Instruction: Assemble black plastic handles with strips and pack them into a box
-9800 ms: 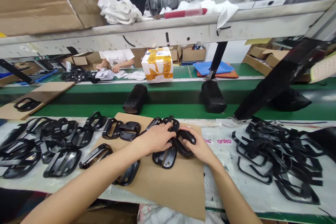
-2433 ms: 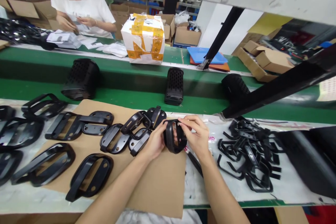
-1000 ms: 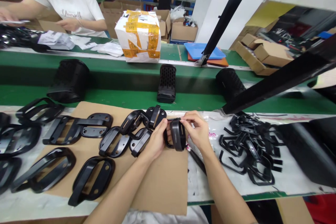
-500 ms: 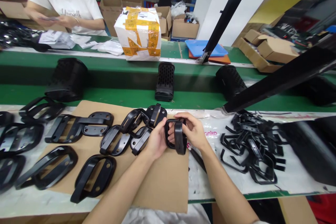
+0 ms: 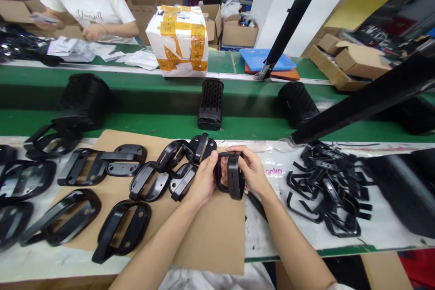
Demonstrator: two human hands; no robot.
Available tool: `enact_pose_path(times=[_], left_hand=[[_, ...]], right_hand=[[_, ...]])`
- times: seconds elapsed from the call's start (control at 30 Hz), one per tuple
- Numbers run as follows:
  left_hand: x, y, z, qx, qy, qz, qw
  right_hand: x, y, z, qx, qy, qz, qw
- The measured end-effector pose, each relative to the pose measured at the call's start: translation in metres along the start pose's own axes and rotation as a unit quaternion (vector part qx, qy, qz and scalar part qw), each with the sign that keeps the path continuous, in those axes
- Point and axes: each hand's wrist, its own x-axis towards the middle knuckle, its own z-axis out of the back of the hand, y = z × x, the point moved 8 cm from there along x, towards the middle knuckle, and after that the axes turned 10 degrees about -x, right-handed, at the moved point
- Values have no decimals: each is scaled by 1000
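Both my hands hold one black plastic handle frame (image 5: 234,176) above the right part of a cardboard sheet (image 5: 210,240). My left hand (image 5: 205,177) grips its left side, thumb up along the edge and some fingers inside the opening. Around the right side and top edge, my right hand (image 5: 252,170) is closed, with its fingertips partly hidden. The frame is tilted up, its raised bar turned to the right. Several similar black handle frames (image 5: 124,229) lie on the cardboard and to its left. The nearest to my left hand is a black handle frame (image 5: 183,182).
Thin black strips and brackets (image 5: 328,186) are heaped on the right. Black perforated housings (image 5: 210,104) stand on the green conveyor (image 5: 163,122). A slanted black post (image 5: 360,99) crosses the right. Beyond are a taped white box (image 5: 178,41), blue tray (image 5: 268,60) and seated person (image 5: 91,4).
The handle frame has turned slightly in my hands, so its bar faces me more. Across the conveyor, the person's hands have moved apart. The view has shifted a little.
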Motion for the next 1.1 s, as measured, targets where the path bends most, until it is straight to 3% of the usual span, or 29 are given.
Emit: enact_pose_path(times=[0.3, 0.5, 0.8, 1.1], left_hand=[[-2, 0, -2, 11, 13, -17, 1000], [-1, -1, -3, -23, 40, 19, 999], [-5, -4, -12, 6, 111, 12, 994], [-7, -4, -16, 10, 148, 29, 989]], right_hand=[[-1, -5, 3, 13, -20, -14, 1000], [-3, -4, 5, 19, -22, -11, 1000], [-13, -18, -11, 158, 45, -107, 981], [-11, -16, -4, 113, 1, -69, 991]])
